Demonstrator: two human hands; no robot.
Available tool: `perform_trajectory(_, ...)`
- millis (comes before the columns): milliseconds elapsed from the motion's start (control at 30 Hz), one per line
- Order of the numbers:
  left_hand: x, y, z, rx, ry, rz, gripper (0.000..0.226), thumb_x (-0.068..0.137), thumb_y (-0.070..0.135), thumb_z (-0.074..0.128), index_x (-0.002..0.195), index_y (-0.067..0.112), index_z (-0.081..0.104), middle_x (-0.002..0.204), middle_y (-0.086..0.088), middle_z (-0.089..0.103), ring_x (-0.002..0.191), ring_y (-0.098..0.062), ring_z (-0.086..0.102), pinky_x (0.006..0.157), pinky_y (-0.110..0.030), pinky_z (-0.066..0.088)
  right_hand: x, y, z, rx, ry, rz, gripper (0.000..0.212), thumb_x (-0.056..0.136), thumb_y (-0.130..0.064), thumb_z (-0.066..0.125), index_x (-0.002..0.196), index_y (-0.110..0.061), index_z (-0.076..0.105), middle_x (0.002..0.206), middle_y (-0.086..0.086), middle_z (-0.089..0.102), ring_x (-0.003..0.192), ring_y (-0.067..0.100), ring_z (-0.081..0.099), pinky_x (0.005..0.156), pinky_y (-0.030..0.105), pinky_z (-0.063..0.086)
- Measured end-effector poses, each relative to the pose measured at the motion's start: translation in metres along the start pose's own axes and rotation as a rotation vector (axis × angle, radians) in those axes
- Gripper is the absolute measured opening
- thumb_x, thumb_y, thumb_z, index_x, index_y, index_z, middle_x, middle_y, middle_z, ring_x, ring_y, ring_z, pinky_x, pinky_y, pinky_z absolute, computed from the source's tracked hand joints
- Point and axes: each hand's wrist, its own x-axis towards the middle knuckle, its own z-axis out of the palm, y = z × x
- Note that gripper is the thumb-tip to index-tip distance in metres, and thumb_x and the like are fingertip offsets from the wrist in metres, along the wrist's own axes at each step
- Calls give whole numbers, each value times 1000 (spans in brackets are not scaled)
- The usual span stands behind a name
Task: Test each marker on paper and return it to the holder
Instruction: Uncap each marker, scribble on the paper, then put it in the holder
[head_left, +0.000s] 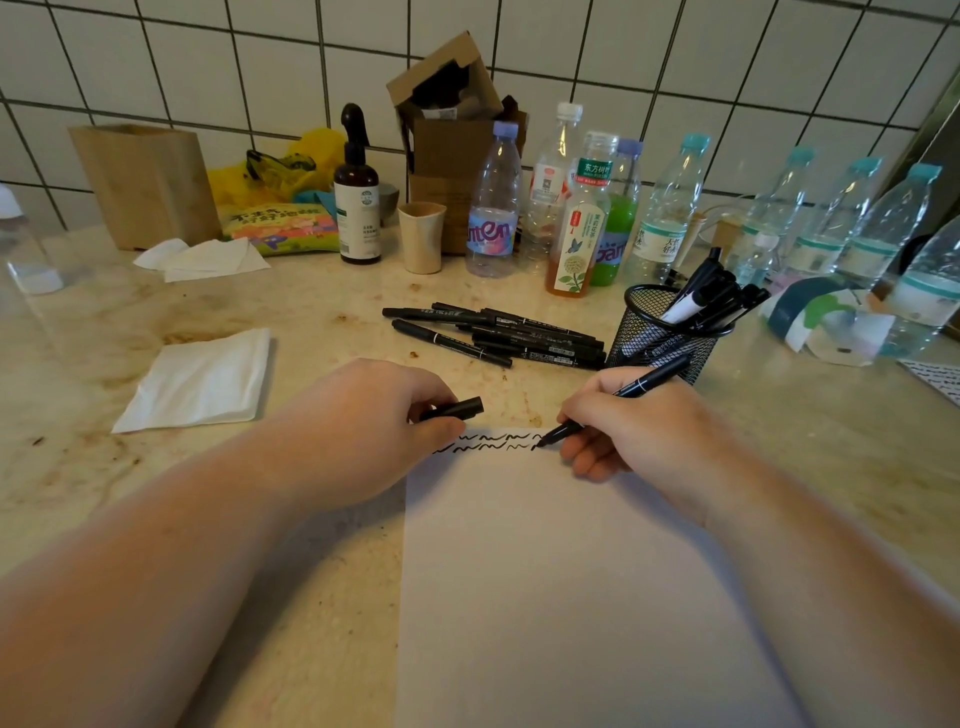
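Observation:
A white sheet of paper (561, 582) lies on the counter in front of me, with two rows of black squiggles along its top edge. My right hand (639, 431) grips an uncapped black marker (636, 387) like a pen, its tip touching the paper at the right end of the squiggles. My left hand (363, 421) rests at the paper's top left corner and pinches the black marker cap (457, 408). A pile of several black markers (498, 335) lies behind the hands. To its right a black mesh holder (660, 332) holds several more markers.
Many plastic bottles (493, 208) line the back of the beige counter (322, 561), with a brown spray bottle (356, 192), a small cup (421, 236), cardboard boxes (452, 130) and a wooden box (148, 182). White tissues (200, 382) lie at the left.

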Motion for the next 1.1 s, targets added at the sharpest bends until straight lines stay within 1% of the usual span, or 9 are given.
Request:
perform_trajectory(333,1,1,0,-3,-12,-9,23,91,54,55,109,46,66,80,23,63,73,2,56,59,-19,42,6,4,-6,14,62,42,15,89,-3,60,84,10,65,64,22,72,47,24,64,43,26,52)
perform_trajectory(433,1,1,0,-12,-11,-16,24,90,55,56,111,46,65,79,25,62,73,3,56,57,-18,40,7,5,-9,28,121,21,15,86,-8,63,75,2,67,63,19,72,47,23,63,44,26,51)
perform_trajectory(500,1,1,1,-19,-3,-25,24,90,55,57,111,48,65,76,26,61,70,3,55,55,-16,38,6,4,-10,38,133,-22,14,80,-18,65,72,-7,70,63,14,74,48,20,63,45,26,50)
perform_trajectory(567,0,2,1,-27,8,-28,24,89,56,57,112,50,63,74,27,61,69,4,56,55,-15,38,4,1,-9,54,113,-66,17,75,-28,65,73,-12,71,62,9,73,47,17,61,45,25,48)
perform_trajectory(667,-1,2,1,-42,21,-9,25,88,58,56,113,53,60,75,28,61,69,5,56,55,-15,39,-1,-4,-7,125,44,-131,18,78,-34,71,70,-18,71,56,3,63,45,16,52,44,24,42)
perform_trajectory(833,-4,6,-2,-93,39,27,27,88,58,58,114,55,55,75,33,62,69,8,57,56,-14,40,-8,-11,-4,357,-99,-183,10,81,-25,73,74,-19,76,61,7,63,51,17,54,48,24,47)
perform_trajectory(933,-5,8,-3,-118,46,52,28,87,58,57,114,56,53,76,36,61,75,14,55,56,-16,42,-9,-12,-4,479,-158,-168,22,89,-21,63,80,-11,80,66,14,67,56,21,60,52,27,51)
perform_trajectory(1033,-7,11,-5,-147,40,68,31,86,58,57,115,60,47,81,41,59,79,17,54,56,-15,42,-10,-11,-4,498,-188,-169,31,97,-11,53,84,-9,81,70,17,69,59,24,62,54,28,53)
perform_trajectory(1100,-7,14,-6,-155,38,91,35,86,58,57,116,63,40,89,49,53,86,22,49,56,-13,39,-10,-11,-3,475,-204,-173,26,92,-12,57,83,-11,81,71,17,71,60,24,65,56,28,54)
